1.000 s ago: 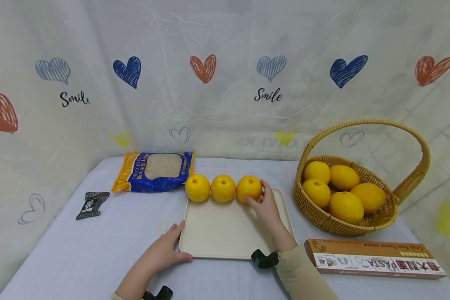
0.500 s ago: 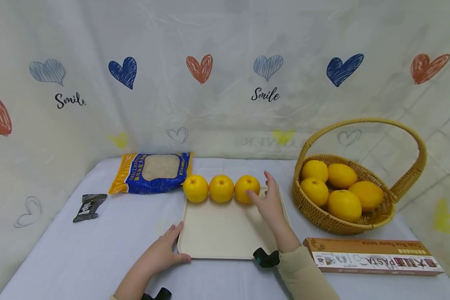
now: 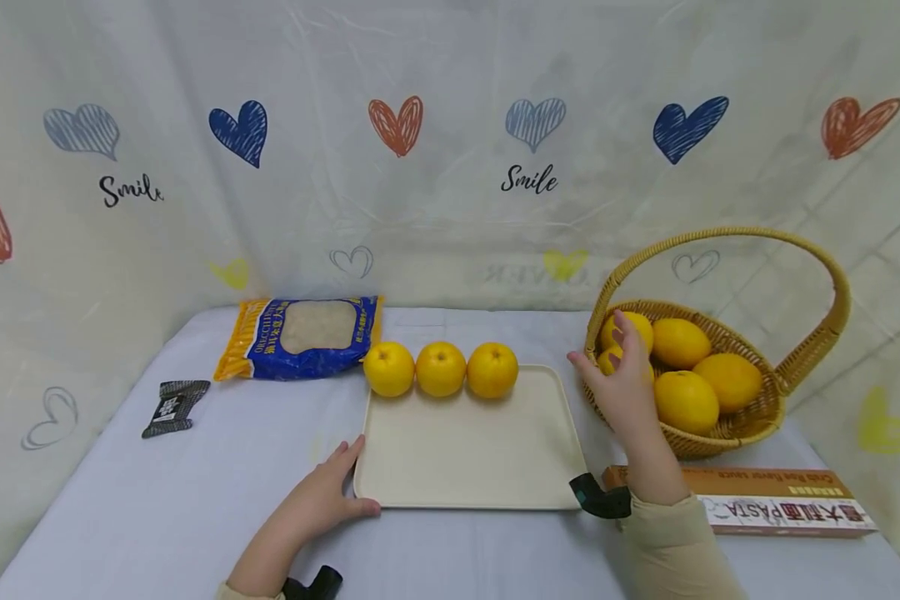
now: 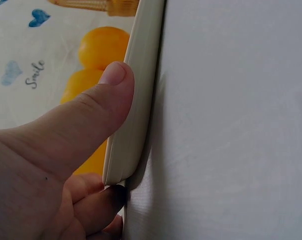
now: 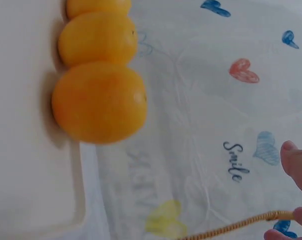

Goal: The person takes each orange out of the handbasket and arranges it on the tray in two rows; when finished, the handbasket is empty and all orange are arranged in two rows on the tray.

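Observation:
Three yellow oranges, a left one [image 3: 389, 368], a middle one [image 3: 441, 368] and a right one [image 3: 492, 370], line the far edge of a cream rectangular tray [image 3: 465, 458]. At the tray's near left corner, my left hand [image 3: 322, 500] rests with fingers along the side and thumb at the front edge. The left wrist view shows its thumb [image 4: 86, 115] against the rim. My right hand [image 3: 626, 392], fingers spread and holding nothing, is over the left side of a wicker basket [image 3: 813, 346]. It partly hides an orange [image 3: 607, 360] among several yellow fruits there.
A blue and yellow pasta bag [image 3: 300, 340] lies behind the tray's left side. Further left is a small black wrapped packet [image 3: 174, 408]. A long pasta box [image 3: 787, 504] lies before the basket, partly covered by my right forearm. A printed cloth hangs behind.
My right hand has let go of the right orange and moved right, from the tray to the basket. The left hand stays at the tray's corner. The head view has shifted slightly.

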Demonstrator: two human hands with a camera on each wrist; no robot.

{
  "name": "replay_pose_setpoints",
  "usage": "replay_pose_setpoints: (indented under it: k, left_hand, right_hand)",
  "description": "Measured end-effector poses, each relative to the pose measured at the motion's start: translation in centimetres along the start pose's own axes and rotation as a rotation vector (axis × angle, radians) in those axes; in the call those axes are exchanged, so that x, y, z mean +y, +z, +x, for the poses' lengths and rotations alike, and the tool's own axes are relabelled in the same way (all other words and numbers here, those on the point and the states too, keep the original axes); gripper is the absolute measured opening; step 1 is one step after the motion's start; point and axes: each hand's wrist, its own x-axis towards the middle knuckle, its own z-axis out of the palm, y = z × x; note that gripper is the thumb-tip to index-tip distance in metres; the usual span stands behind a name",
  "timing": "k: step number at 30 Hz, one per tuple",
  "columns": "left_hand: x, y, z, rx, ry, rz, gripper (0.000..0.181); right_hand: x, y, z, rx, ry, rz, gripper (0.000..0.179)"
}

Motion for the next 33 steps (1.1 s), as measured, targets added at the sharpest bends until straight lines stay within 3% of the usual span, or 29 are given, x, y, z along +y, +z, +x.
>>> replay_pose_setpoints:
  k: [7, 13, 21, 33]
  left_hand:
    - [0.2, 0.0, 0.0, -0.010, -0.012, -0.001, 0.107]
    - [0.2, 0.0, 0.1, -0.012, -0.014, 0.000, 0.107]
    - [0.0, -0.2, -0.1, -0.006, -0.017, -0.006, 0.107]
    - [0.0, -0.2, -0.1, -0.008, -0.016, -0.005, 0.107]
  right_hand:
    - [2.8, -4.3, 0.9, -0.086, -0.008, -0.106, 0.083]
    - [4.7, -6.1, 2.0, -0.212, -0.064, -0.261, 0.082]
    - [5.6, -6.8, 3.2, -0.362, -0.052, -0.429, 0.085]
    - [6.8, -6.5, 3.9, -0.439, 0.047, -0.540, 0.094]
